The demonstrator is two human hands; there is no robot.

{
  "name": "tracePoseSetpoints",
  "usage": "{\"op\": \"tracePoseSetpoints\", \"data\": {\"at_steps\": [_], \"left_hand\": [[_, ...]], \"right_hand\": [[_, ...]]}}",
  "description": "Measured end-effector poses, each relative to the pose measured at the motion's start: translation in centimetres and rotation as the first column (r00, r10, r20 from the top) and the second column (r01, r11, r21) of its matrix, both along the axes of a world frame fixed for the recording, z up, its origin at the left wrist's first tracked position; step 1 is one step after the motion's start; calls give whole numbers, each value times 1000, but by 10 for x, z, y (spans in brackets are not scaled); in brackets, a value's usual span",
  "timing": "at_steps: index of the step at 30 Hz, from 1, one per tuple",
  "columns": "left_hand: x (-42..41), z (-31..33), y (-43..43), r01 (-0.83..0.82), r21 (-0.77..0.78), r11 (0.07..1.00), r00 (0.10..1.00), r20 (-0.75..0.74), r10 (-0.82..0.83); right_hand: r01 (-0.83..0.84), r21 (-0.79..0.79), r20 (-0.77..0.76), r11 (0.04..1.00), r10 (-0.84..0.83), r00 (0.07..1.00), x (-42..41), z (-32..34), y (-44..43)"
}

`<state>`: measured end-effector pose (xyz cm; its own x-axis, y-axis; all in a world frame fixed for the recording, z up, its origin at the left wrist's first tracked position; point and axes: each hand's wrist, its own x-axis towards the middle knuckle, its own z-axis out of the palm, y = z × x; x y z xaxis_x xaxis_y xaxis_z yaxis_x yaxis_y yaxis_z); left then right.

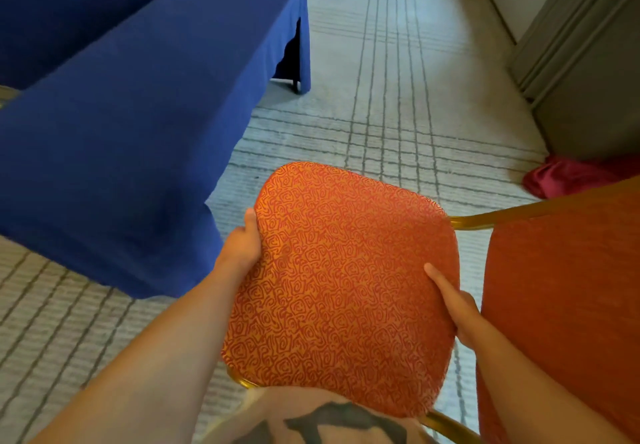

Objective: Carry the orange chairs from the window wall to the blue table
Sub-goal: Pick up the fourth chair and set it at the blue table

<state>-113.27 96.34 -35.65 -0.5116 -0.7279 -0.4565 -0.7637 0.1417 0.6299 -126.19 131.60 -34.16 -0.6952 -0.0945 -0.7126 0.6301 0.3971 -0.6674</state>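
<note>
Orange chair [343, 280] near centre, just right of near corner of blue table [138, 131]. I see left hand [242, 242] clamping its patterned left edge, right hand [457, 308] clamping right edge; thumbs on top, fingers hidden underneath. Red cloth [568, 176] far right.

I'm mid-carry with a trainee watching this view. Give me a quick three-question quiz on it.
1. True or false: the left hand and the right hand both grip the orange chair by opposite edges of its patterned seat.
2. Multiple choice: the blue table lies A) to the person's left, B) to the person's right, C) under the chair.
3. Fill in: the crumpled cloth on the carpet near the wall is ____ in colour.

Key: 1 true, with a thumb on top of the seat at each side; 2 A; 3 red.
</note>
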Motion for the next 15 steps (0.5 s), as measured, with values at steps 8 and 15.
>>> {"op": "tracePoseSetpoints", "data": {"at_steps": [8, 15], "left_hand": [[-169, 33, -113, -56, -6, 998, 997, -56, 55], [-301, 12, -176, -84, 60, 995, 996, -9, 84]], "right_hand": [[27, -20, -112, 999, -29, 993, -174, 33, -113], [44, 40, -132, 998, -38, 990, -310, 20, -180]]}}
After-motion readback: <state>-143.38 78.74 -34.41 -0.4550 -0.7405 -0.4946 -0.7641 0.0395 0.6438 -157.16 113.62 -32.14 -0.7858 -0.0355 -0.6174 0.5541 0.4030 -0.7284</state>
